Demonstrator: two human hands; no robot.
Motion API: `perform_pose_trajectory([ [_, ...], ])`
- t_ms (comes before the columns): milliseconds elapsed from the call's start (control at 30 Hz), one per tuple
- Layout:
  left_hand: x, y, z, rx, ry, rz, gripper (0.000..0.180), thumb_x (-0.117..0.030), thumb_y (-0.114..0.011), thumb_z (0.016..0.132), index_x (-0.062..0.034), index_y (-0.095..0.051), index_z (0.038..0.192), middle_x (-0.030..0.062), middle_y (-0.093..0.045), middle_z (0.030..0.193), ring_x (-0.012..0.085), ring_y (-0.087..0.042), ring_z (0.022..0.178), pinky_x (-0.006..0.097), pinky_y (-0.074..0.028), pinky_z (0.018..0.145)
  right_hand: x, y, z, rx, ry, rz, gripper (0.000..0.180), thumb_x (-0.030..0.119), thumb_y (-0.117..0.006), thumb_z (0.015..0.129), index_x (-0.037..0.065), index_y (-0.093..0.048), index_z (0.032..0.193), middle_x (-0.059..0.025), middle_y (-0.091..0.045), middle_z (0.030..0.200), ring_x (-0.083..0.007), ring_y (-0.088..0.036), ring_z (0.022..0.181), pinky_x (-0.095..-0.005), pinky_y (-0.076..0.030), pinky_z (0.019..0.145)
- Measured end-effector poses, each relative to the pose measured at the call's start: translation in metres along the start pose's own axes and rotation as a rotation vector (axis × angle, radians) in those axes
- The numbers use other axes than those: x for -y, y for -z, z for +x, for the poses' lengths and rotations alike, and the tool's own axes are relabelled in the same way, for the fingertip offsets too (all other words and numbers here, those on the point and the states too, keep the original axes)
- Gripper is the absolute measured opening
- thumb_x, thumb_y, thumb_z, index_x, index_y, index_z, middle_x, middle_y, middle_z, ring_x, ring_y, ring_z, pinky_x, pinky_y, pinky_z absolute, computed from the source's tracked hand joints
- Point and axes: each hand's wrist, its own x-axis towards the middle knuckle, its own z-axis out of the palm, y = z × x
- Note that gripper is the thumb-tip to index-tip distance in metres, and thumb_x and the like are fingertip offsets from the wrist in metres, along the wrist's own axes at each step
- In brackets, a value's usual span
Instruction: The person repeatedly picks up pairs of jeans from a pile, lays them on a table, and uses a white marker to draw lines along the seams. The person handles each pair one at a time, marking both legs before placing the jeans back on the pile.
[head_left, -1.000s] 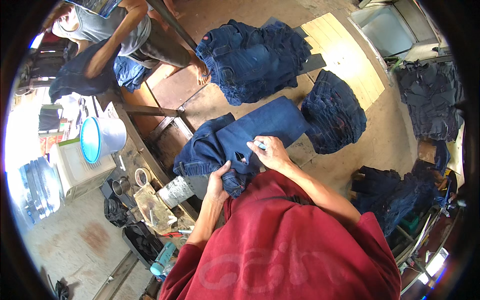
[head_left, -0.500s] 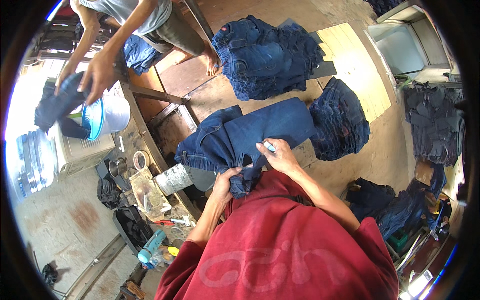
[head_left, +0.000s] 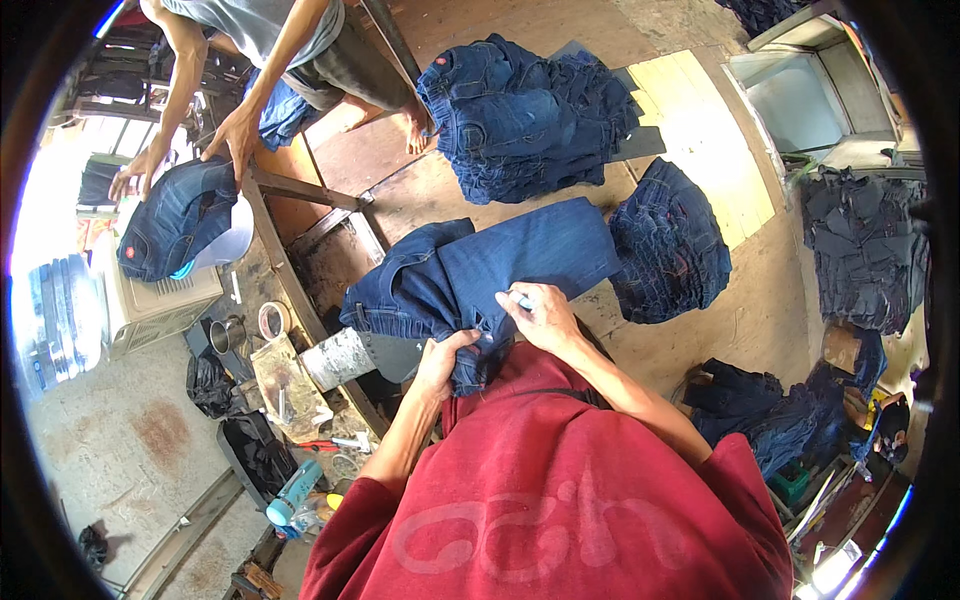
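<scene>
A pair of dark blue jeans (head_left: pixel 530 245) lies spread before me, its near part bunched up against my red shirt. My left hand (head_left: pixel 437 366) is closed on that bunched denim, thumb on top. Just right of it, my right hand (head_left: pixel 545 317) is closed around a small light-blue object (head_left: pixel 522 300), mostly hidden by the fingers, so its kind is unclear. The right fingers are close over the cloth; whether they touch it I cannot tell. Right of the jeans lies a stack of folded jeans (head_left: pixel 670 245).
A bigger jeans pile (head_left: pixel 525 120) lies beyond. At the far left a co-worker holds a denim garment (head_left: pixel 180 220) near a white bucket (head_left: pixel 232 238). Tape (head_left: pixel 273 319), a metal cup (head_left: pixel 228 335) and a blue bottle (head_left: pixel 295 492) are at left; dark cloth pieces (head_left: pixel 862 250) at right.
My right hand has shifted slightly left, nearer my left hand, its fingers more curled over the light-blue object. The co-worker's garment has spread open, covering much of the bucket.
</scene>
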Motion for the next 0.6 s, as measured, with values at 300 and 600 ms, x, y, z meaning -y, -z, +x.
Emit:
perform_pose_trajectory([
  [300,-0.005,0.002,0.01,0.06,0.098,0.079,0.02,-0.02,-0.085,0.089,-0.0016,-0.076,0.089,0.0064,-0.071,0.076,0.0187,-0.062,0.055,0.036,-0.054,0.051,0.001,-0.008,0.002,-0.04,0.019,-0.034,0.042,0.039,-0.073,0.104,0.002,-0.067,0.086,-0.0198,-0.072,0.078,-0.0429,-0.071,0.074,-0.048,-0.055,0.068],
  [600,-0.014,0.047,0.002,0.346,-0.005,0.169,0.032,-0.006,-0.088,0.082,-0.0036,-0.079,0.113,0.004,-0.077,0.102,0.0176,-0.07,0.086,0.034,-0.058,0.08,0.034,0.045,-0.014,0.02,0.021,-0.051,0.024,0.03,-0.06,0.113,0.007,-0.061,0.11,-0.0227,-0.074,0.085,-0.0459,-0.074,0.087,-0.0559,-0.057,0.076],
])
